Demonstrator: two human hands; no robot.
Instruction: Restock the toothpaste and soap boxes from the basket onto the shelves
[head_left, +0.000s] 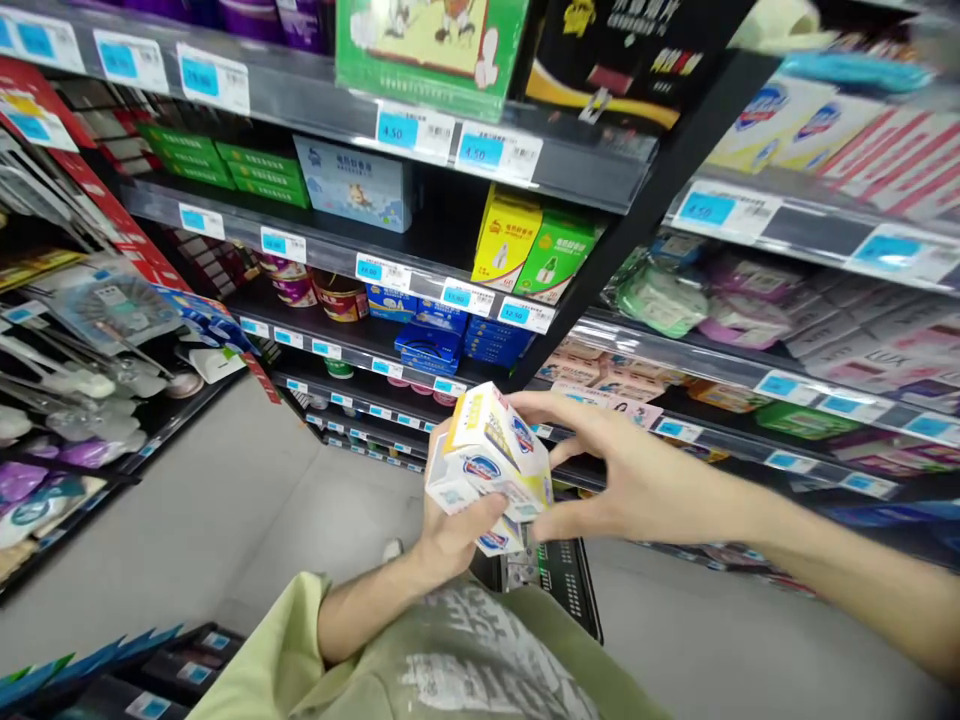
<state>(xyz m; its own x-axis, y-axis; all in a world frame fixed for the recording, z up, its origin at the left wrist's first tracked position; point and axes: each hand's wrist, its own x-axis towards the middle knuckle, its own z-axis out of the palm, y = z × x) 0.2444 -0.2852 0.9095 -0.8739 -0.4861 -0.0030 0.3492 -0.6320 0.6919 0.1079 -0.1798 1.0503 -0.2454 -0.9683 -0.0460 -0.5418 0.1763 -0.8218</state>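
Observation:
In front of my chest, my left hand (450,535) is wrapped round a small stack of white-and-yellow soap boxes (491,455) with round blue-and-red logos, its thumb across the near side. My right hand (592,460) spans the stack's right end, fingers at the upper edge and thumb by the lower corner. Another box of the same kind (501,542) shows beneath, partly covered by the left hand. How many boxes make up the stack cannot be made out. A dark shopping basket (574,590) is below the hands, partly hidden by my shirt.
Shelves with price tags run across the front. Yellow and green boxes (514,240) stand on the middle shelf. At right are wrapped soaps (667,295) and similar soap boxes (772,115). Hanging utensils (82,380) line the left, beside grey floor (247,480).

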